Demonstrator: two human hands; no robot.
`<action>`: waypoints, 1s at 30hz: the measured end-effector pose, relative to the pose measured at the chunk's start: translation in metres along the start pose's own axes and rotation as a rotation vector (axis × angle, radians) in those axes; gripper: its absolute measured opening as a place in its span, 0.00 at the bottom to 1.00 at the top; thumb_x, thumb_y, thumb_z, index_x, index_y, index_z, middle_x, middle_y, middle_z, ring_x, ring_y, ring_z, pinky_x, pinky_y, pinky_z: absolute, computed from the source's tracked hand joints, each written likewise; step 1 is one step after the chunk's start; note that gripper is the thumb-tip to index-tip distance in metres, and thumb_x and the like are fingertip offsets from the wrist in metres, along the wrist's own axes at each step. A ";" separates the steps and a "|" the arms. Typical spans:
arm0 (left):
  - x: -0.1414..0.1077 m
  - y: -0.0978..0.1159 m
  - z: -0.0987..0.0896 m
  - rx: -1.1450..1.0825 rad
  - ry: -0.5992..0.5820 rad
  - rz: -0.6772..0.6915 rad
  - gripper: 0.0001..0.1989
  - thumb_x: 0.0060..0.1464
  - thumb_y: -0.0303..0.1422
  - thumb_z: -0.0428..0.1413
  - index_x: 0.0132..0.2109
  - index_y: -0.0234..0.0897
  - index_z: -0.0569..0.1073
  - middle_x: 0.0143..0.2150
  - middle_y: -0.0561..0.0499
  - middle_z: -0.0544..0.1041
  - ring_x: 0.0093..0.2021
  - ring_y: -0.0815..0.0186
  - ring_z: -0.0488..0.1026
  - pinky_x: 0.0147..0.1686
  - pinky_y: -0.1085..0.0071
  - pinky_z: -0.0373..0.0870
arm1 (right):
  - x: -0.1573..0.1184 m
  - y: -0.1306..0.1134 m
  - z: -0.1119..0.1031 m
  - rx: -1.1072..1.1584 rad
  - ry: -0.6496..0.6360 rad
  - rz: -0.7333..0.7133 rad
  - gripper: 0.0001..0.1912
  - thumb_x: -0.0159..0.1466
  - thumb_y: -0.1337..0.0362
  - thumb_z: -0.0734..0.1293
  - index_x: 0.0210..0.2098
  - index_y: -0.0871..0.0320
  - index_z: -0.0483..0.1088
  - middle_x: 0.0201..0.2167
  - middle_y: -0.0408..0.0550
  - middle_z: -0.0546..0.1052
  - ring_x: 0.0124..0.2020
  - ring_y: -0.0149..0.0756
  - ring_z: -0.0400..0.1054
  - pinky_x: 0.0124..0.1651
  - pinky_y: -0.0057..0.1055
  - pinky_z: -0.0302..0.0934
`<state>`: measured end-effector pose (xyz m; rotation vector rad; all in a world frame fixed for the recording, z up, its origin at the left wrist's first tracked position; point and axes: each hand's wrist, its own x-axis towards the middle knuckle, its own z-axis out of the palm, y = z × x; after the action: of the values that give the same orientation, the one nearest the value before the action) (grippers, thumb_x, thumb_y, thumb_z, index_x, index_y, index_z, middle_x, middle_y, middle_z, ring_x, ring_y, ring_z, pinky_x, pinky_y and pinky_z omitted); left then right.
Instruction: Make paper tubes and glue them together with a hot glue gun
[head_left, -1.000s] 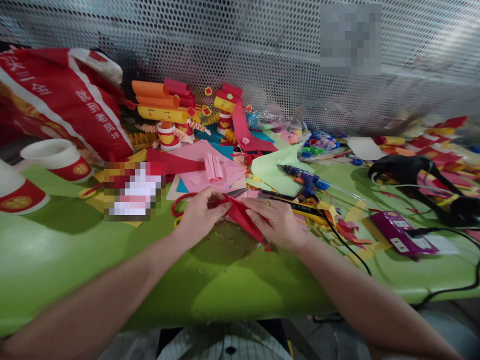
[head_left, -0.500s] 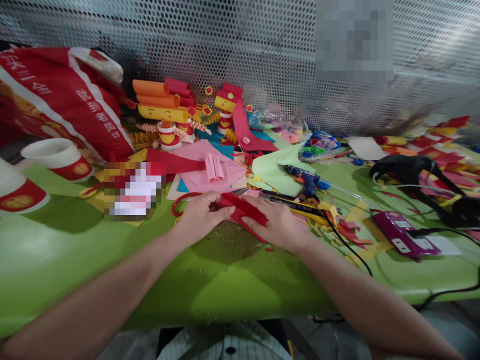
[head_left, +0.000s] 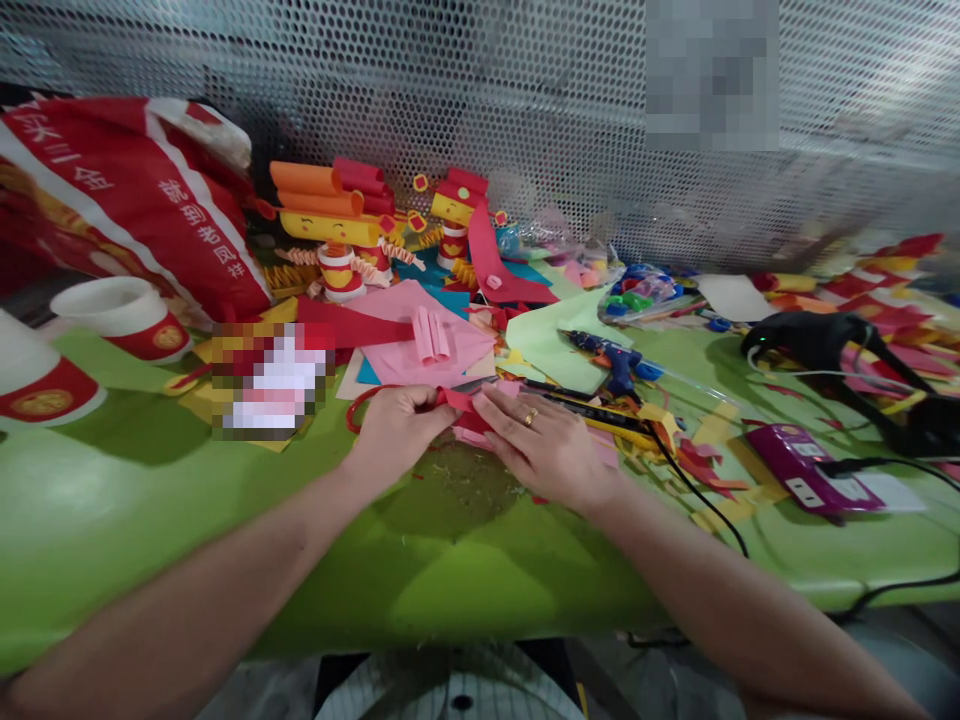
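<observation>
Legible text is confined to one item: the red bag [head_left: 196, 180] at the left of the surface [head_left: 150, 520]. It carries white Chinese characters in two slanting runs. The left run, larger, ends in 三金 — its first character is not clear enough to certify. The right run, smaller, reads 就到老凤祥. The far cup [head_left: 124, 312] and the near cup [head_left: 37, 362] each bear a round gold emblem on a red band; any lettering within is too small to read. Print on the pixelated packet [head_left: 276, 385] is illegible — likewise any markings on the purple power strip [head_left: 780, 455].
</observation>
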<state>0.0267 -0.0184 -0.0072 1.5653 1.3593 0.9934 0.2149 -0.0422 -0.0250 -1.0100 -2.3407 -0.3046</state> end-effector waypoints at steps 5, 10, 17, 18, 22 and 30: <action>-0.001 0.000 0.006 -0.360 -0.059 -0.135 0.06 0.40 0.31 0.57 0.20 0.35 0.71 0.18 0.54 0.69 0.22 0.70 0.65 0.23 0.73 0.63 | 0.002 -0.003 0.000 -0.167 -0.010 -0.057 0.17 0.64 0.67 0.58 0.50 0.58 0.70 0.52 0.52 0.73 0.45 0.39 0.72 0.50 0.38 0.67; -0.001 0.000 0.006 -0.694 -0.166 -0.158 0.04 0.40 0.30 0.59 0.22 0.35 0.74 0.23 0.53 0.73 0.27 0.68 0.70 0.34 0.68 0.72 | 0.002 -0.002 0.001 -0.237 -0.024 -0.068 0.17 0.64 0.67 0.58 0.50 0.58 0.69 0.54 0.53 0.71 0.48 0.42 0.70 0.52 0.41 0.64; -0.002 0.000 0.006 -0.611 -0.156 -0.140 0.11 0.43 0.36 0.62 0.21 0.34 0.73 0.21 0.54 0.71 0.26 0.70 0.70 0.35 0.68 0.73 | 0.000 -0.002 0.003 -0.221 -0.070 -0.037 0.19 0.63 0.68 0.59 0.53 0.53 0.66 0.55 0.53 0.70 0.52 0.42 0.67 0.57 0.45 0.57; -0.001 0.000 0.006 -0.588 -0.132 -0.150 0.10 0.43 0.36 0.62 0.22 0.34 0.73 0.22 0.54 0.73 0.26 0.71 0.71 0.35 0.70 0.73 | 0.000 -0.001 0.004 -0.186 -0.057 -0.019 0.18 0.64 0.66 0.59 0.53 0.52 0.65 0.55 0.52 0.70 0.53 0.42 0.66 0.58 0.47 0.54; 0.005 -0.001 0.002 -0.638 -0.022 -0.166 0.08 0.41 0.35 0.63 0.27 0.34 0.76 0.25 0.52 0.76 0.28 0.70 0.73 0.34 0.72 0.73 | -0.001 0.010 0.004 0.015 0.191 0.216 0.21 0.63 0.59 0.60 0.56 0.53 0.60 0.57 0.55 0.67 0.61 0.46 0.56 0.61 0.53 0.46; 0.010 0.001 -0.003 -0.720 0.061 -0.157 0.08 0.42 0.35 0.62 0.26 0.35 0.75 0.30 0.48 0.79 0.34 0.63 0.77 0.34 0.68 0.75 | -0.005 0.037 0.010 0.673 0.406 0.647 0.14 0.55 0.52 0.68 0.34 0.55 0.67 0.53 0.54 0.68 0.55 0.44 0.62 0.56 0.46 0.55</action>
<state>0.0252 -0.0082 -0.0050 0.8810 0.9780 1.2551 0.2403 -0.0160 -0.0364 -1.1416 -1.4727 0.4607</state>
